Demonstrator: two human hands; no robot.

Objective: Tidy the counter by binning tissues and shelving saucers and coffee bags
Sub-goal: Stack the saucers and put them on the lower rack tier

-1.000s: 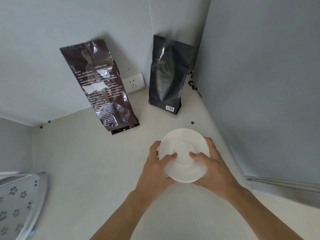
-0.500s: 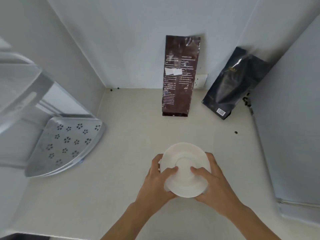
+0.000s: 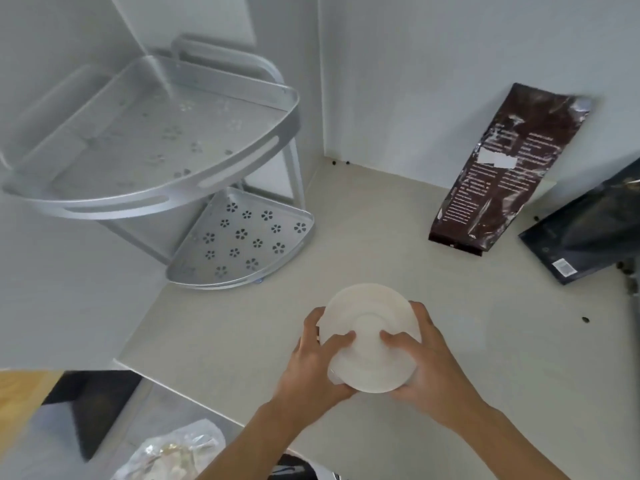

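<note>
Both hands hold a small stack of white saucers (image 3: pixel 369 317) above the pale counter (image 3: pixel 485 341). My left hand (image 3: pixel 311 368) grips the stack's left rim with the thumb on top, and my right hand (image 3: pixel 429 362) grips the right rim the same way. A brown coffee bag (image 3: pixel 502 168) leans against the back wall. To its right a black coffee bag (image 3: pixel 588 237) leans in the corner. A silver two-tier corner shelf (image 3: pixel 242 237) stands at the left, both tiers bare.
Loose coffee beans (image 3: pixel 585 319) lie scattered on the counter near the walls. Below the counter's front edge sits a bin lined with a clear plastic bag (image 3: pixel 173 452). A wooden floor patch (image 3: pixel 20 386) shows at the lower left.
My view has swung left and down, so the shelf now fills the left side and the bags sit far right. The hands still hold the saucers, now nearer the shelf.
</note>
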